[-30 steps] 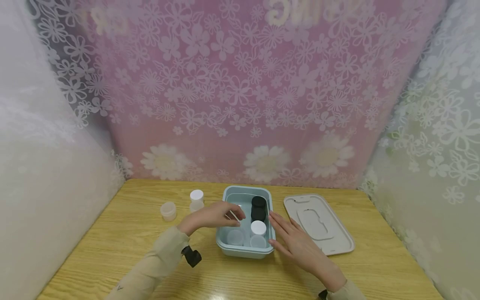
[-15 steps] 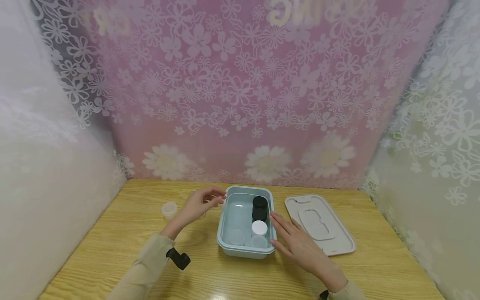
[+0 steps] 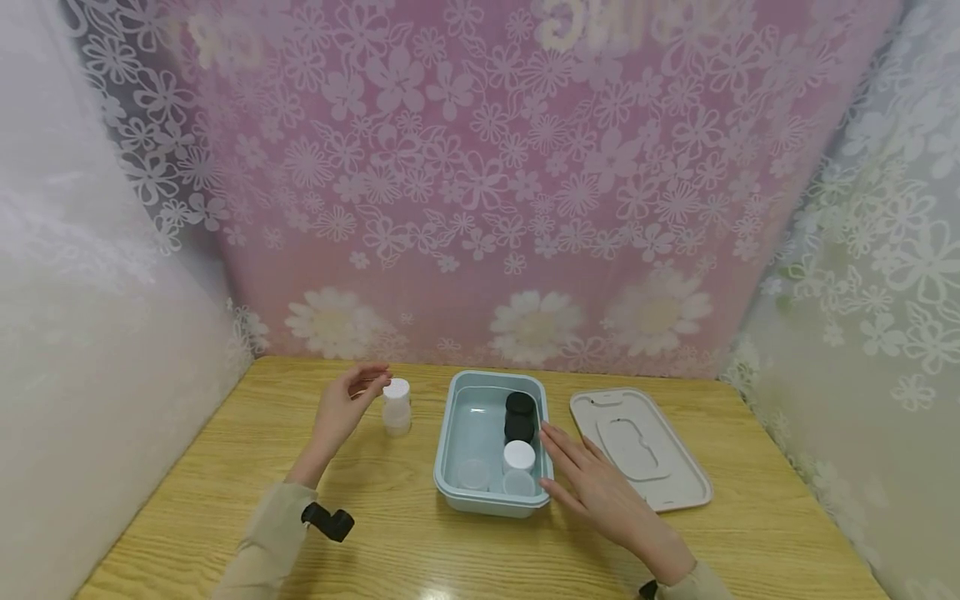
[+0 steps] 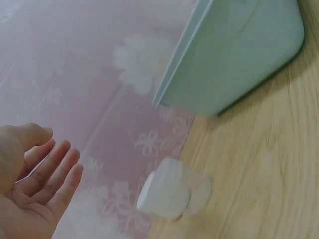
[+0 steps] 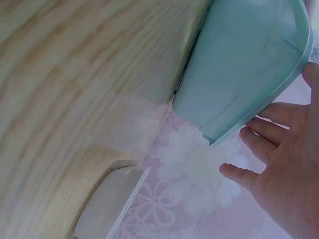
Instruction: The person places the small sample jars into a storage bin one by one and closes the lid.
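Note:
My left hand (image 3: 337, 412) hovers over the table's left side with fingers loosely bent and nothing in them. Just to its right stands a white-lidded jar (image 3: 397, 390), with a translucent jar (image 3: 397, 415) in front of it. My right hand (image 3: 596, 492) rests its straight fingertips against the right rim of a light blue plastic box (image 3: 442, 454). Along the box's right side stand black-lidded jars (image 3: 519, 405), a white-lidded jar (image 3: 519, 456) and a translucent jar (image 3: 519, 483). Another translucent jar (image 3: 473, 473) sits in the front left corner.
A pale grey lid (image 3: 641, 446) lies on the wooden table (image 3: 480, 558) right of the box, partly behind my right hand. A flowered curtain (image 3: 480, 208) hangs along the table's back edge.
My left hand has moved left from above the box to beside the jars, uncovering the white-lidded one. It now hides the pale jar at far left. The right hand stays at the rim.

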`<move>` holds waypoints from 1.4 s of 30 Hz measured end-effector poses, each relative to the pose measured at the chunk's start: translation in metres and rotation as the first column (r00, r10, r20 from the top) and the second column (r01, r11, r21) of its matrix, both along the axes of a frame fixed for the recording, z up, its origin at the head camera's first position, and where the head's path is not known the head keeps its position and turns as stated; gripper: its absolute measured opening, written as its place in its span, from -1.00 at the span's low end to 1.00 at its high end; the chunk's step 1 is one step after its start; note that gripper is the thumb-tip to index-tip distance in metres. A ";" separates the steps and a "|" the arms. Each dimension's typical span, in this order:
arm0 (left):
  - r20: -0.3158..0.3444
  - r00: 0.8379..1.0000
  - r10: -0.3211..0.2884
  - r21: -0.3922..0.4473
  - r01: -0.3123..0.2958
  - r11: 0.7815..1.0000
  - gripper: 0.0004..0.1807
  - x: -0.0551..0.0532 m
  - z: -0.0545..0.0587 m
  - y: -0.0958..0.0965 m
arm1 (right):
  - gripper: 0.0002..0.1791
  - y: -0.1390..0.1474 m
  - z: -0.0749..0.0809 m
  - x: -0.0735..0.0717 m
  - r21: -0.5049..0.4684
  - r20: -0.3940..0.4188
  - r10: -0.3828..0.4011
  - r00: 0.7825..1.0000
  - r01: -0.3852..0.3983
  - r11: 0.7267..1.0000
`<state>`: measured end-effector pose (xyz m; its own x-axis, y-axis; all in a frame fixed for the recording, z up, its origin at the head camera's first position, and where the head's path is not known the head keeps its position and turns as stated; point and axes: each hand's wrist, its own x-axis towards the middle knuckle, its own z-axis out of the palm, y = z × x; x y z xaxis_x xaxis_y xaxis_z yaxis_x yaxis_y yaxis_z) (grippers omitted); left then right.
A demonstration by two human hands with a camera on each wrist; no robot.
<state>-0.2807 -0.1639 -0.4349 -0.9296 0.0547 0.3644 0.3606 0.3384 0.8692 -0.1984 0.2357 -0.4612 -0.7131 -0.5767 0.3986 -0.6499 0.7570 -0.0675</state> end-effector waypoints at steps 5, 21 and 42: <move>0.008 0.994 0.111 -0.045 -0.111 0.993 -0.58 0.001 -0.008 -0.026 | -0.24 0.000 0.001 0.000 -0.003 0.001 0.002 1.000 -0.002 1.000; 0.101 0.992 0.075 -0.324 -0.038 0.945 -0.30 0.006 -0.033 -0.077 | -0.22 0.001 -0.003 -0.002 0.005 -0.002 -0.002 1.000 0.002 1.000; 0.178 0.982 0.066 -0.330 -0.003 0.944 -0.39 0.001 -0.024 -0.067 | -0.23 0.000 -0.002 -0.001 0.002 0.016 -0.009 1.000 0.009 1.000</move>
